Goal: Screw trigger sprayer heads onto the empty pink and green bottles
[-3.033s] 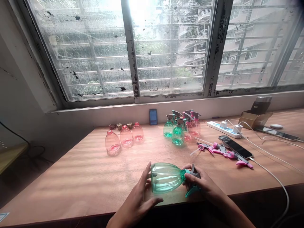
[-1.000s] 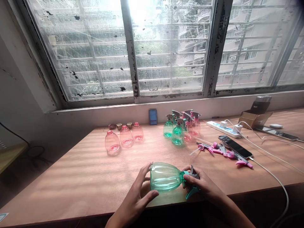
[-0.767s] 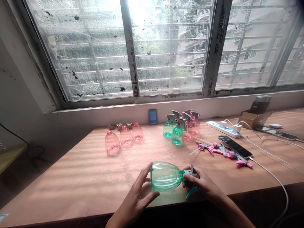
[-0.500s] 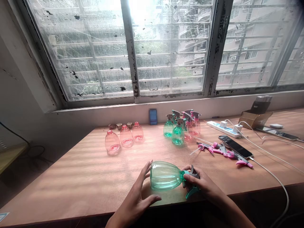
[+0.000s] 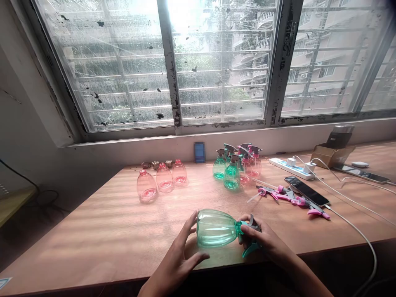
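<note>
A green clear spray bottle (image 5: 216, 229) lies sideways above the table's front edge, its base to the left and its sprayer head to the right. My right hand (image 5: 262, 233) is closed round the collar and the grey and teal spray head, whose trigger points down. At the base end is my left hand (image 5: 182, 251), fingers spread and curved; its fingertips reach the upper rim of the base, while the thumb stands off below the bottle. Some of the left fingers are hidden behind the bottle.
Three pink bottles without heads (image 5: 163, 179) stand at the back left. Green and pink spray bottles (image 5: 232, 175) cluster further right. Pink-grey spray heads (image 5: 291, 198) lie beside a phone (image 5: 306, 192) with a white cable. A power strip (image 5: 291, 168) and a cardboard box (image 5: 329, 156) are behind.
The green bottle has turned about its long axis between my hands. My left thumb touched its side a second ago and is now apart from it. The right hand keeps its grip.
</note>
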Motion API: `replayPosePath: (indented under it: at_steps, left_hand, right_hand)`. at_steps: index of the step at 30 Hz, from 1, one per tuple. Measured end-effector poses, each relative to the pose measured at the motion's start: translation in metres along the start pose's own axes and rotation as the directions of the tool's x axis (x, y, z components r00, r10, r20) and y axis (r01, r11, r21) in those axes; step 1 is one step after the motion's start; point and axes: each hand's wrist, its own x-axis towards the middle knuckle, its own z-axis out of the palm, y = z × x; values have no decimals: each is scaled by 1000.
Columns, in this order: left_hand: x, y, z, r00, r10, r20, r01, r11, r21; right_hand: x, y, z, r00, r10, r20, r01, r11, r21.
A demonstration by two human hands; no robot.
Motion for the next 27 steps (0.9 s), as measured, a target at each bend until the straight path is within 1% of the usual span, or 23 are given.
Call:
replayPosePath:
  at_steps: [6,13,16,21,25,27]
  left_hand:
    - [2,9,-2,1000,-14,7,14,1000,0]
    - [3,5,-1,1000,-9,12,9,999,-33]
    - [3,5,0,1000,-14,22,14,1000,0]
    - [3,13,-2,1000,-5,-9,5,999,40]
    - [4,16,-4,999,-11,47,4,990,142]
    - [4,14,-4,998,-16,59,8,990,141]
  right_hand:
    - [0,2,0,1000,-6,21,6,1000,5]
    - [0,0,1,1000,-6,5,6,1000,19]
    - [0,0,1,1000,1,6,-1,1000,21]
    - [1,1,0,1000,10,25,-10,1000,3]
    - [0,0,-1,999,13,40,-12,1000,-21]
    - [0,0,-1,999,13,34,-13,1000,-19]
